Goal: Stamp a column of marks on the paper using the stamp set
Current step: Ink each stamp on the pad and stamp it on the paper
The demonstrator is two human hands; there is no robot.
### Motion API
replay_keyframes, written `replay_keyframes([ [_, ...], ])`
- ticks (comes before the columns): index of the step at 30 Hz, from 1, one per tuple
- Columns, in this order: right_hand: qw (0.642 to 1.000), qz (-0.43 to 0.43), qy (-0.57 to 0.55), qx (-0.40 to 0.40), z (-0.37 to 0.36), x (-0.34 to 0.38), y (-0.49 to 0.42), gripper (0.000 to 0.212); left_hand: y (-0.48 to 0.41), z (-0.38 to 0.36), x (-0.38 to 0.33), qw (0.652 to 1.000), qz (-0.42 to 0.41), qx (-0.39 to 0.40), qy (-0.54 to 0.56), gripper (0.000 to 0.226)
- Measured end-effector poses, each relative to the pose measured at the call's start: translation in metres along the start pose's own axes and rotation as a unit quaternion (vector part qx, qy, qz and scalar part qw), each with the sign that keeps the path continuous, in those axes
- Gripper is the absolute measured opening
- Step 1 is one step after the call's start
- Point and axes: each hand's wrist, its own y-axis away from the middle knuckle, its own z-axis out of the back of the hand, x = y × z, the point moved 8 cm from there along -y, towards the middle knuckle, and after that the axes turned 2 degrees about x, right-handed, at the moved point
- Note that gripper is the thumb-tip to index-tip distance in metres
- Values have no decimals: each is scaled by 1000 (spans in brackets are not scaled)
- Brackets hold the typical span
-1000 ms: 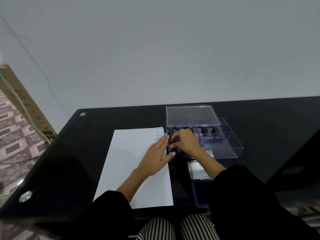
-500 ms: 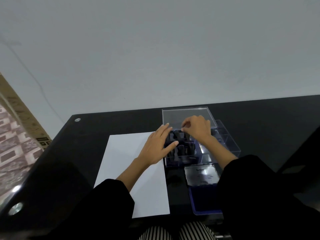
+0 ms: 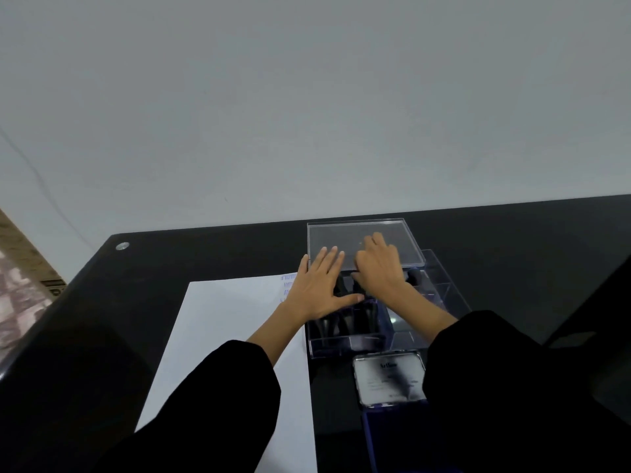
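Stamp box (image 3: 345,343) under flat left hand (image 3: 319,288), right hand (image 3: 379,268) curled

The blue stamped marks (image 3: 288,285) at the one o'clock corner of the white paper sheet (image 3: 222,336) are too small to be read and are partly covered by the left hand (image 3: 321,288). The black stamps (image 3: 345,322) in the clear plastic box (image 3: 345,344) are largely hidden under both hands, and whether one is pinched by the right hand (image 3: 379,271) cannot be told. The sheet's six o'clock edge is cut off, and the lettering on the silver ink-pad lid (image 3: 389,377) is blurred.
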Motion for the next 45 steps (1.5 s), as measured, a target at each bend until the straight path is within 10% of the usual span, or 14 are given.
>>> replay_keyframes([
  [12, 997, -52, -24, 57, -9, -2, -5, 41, 1, 1, -1, 1000, -10, 1, 17, 94],
  [24, 920, -86, -380, -41, 61, -45, 40, 28, 67, 36, -24, 985, -43, -53, 155, 82],
  [33, 924, -66, -369, -70, 85, -47, 139, 23, 143, 20, -66, 983, -118, -51, 132, 75],
  [45, 936, -43, -350, 24, 37, -7, 220, 25, 187, -51, -81, 990, -17, 65, 127, 89],
])
